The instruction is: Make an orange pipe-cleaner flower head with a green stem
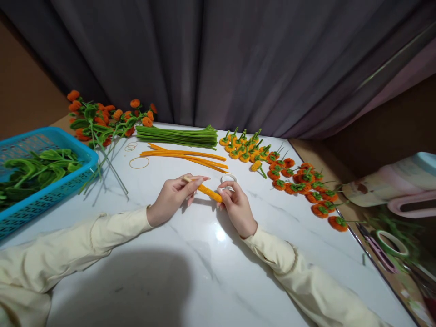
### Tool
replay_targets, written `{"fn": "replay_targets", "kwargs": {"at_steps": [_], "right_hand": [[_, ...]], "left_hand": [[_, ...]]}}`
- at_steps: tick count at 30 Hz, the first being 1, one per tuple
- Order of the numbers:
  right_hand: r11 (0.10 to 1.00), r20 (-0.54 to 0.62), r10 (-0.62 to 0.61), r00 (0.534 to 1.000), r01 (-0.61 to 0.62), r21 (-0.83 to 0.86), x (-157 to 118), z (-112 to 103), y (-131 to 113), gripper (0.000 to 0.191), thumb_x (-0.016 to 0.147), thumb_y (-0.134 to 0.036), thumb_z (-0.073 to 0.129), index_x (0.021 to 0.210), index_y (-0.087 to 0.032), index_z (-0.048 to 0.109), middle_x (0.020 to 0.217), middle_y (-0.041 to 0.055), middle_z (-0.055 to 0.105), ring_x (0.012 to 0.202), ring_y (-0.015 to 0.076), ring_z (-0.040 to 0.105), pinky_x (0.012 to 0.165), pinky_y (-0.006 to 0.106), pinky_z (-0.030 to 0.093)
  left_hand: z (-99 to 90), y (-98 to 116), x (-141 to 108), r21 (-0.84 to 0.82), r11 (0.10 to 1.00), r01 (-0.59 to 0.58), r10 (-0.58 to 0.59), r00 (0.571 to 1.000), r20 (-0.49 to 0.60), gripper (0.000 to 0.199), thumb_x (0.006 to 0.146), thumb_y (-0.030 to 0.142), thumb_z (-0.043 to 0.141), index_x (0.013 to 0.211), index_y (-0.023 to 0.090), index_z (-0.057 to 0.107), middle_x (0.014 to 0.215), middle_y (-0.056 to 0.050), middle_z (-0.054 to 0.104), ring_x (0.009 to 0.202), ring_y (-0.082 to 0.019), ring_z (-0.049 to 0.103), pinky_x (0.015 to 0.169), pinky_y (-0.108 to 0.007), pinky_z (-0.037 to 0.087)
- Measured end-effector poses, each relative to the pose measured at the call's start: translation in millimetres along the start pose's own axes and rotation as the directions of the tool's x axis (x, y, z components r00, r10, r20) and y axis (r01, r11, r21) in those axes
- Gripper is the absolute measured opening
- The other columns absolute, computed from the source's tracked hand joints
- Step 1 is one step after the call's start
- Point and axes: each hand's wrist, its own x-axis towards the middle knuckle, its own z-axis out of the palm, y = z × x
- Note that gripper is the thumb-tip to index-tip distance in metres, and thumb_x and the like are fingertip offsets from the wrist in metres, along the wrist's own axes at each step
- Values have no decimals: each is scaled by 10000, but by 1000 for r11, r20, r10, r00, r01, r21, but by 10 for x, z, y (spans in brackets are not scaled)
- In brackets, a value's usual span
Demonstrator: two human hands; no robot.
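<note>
My left hand [179, 195] pinches a thin stick [187, 180] wrapped in orange fuzzy wire [209, 193], while my right hand [237, 205] grips the wire's right-hand end between thumb and fingers, above the white marbled bench [218, 286], on my side of loose orange pipe cleaners [187, 156].

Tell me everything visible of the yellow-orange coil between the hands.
The yellow-orange coil looks fuzzy, like pipe cleaner, apparently wound in close turns around a pale stick. It slants down rightward over the white tabletop. The left hand grips the stick; the right hand's fingertips touch the coil's lower end.
</note>
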Motion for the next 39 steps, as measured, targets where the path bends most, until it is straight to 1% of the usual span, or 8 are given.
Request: {"fn": "replay_targets", "kwargs": {"at_steps": [4,12,18,22,27,31,35,39], "right_hand": [[1000,5,-24,1000,24,-10,-12,18,-1,219,805,-404,511,857,-209,428,487,-70,470,441,111,427,486,234,344],[997,-28,-21,999,23,75,-15,36,-76,214,797,-393,529,842,-208,430,494,-80,427,450,103,423,480,223,339],[993,-71,-20,997,28,114,-5,1,-84,221,789,-390,542,831,-205,428,480,-78,439,433,92,379,458,207,306],[987,-80,6,997,6,158,-8,-9,-64,255,772,-406,556,844,-203,420,482,-84,446,419,80,365,430,189,281],[980,-92,15,996,4,197,-3,-3,-47,259,767,-383,568,877,-200,420,502,-93,449,420,63,375,410,164,264],[986,-85,25,996,-11,166,21,-15,-23,272,768,-410,564,860,-200,418,467,-99,433,401,66,368,396,165,251],[992,-60,40,997,-32,122,35,-31,-2,290,774,-437,555,849,-193,418,451,-93,446,376,61,350,389,163,246],[979,46,114,992,-120,163,31,-40,-20,327,800,-493,513,868,-187,423,460,-87,473,333,50,353,348,148,243]], "left_hand": [[31,16,-14,68,997,-43,43,999,-5,307,843,377,515,893,119,674,492,13,470,562,-130,497,546,-261,429],[165,78,39,129,980,-152,160,985,-57,323,823,342,539,590,142,639,689,-45,598,636,-127,542,513,-236,416],[329,35,114,147,959,-244,255,965,-62,236,820,308,546,747,142,697,595,-19,567,632,-131,520,543,-233,410],[381,-39,112,137,957,-256,262,965,-28,235,824,312,543,826,143,707,574,2,518,537,-98,455,497,-225,375],[385,-68,64,120,956,-266,266,964,19,248,827,310,534,900,146,704,617,2,486,567,-96,457,507,-219,369],[359,-71,96,161,965,-205,205,979,16,290,829,344,523,851,115,700,482,32,431,501,-96,437,500,-220,361],[318,-101,163,129,992,-3,6,1000,-23,388,819,442,502,716,105,665,402,59,372,382,-69,365,415,-210,311],[282,-138,233,5,991,133,-133,991,-12,423,786,487,527,597,113,591,392,65,361,341,-46,334,365,-191,265]]}}
